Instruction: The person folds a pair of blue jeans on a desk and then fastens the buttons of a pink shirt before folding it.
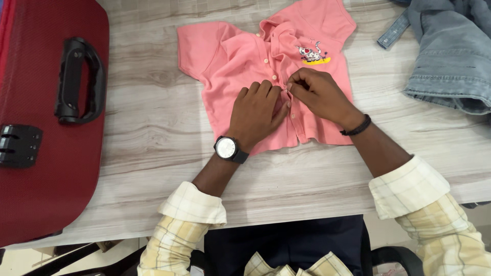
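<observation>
A small pink short-sleeved shirt (230, 56) lies flat on the wooden table (153, 133), collar away from me, with a cartoon patch on the chest and a row of white buttons down the front. My left hand (255, 112), with a black wristwatch, presses flat on the shirt's lower front beside the button strip. My right hand (317, 94), with a black wristband, pinches the shirt's front edge at the button strip, fingertips meeting those of the left hand.
A red suitcase (36, 153) with a black handle (76, 82) lies on the table's left side. A blue denim garment (450, 56) is heaped at the upper right. The table's near edge runs just below my cuffs.
</observation>
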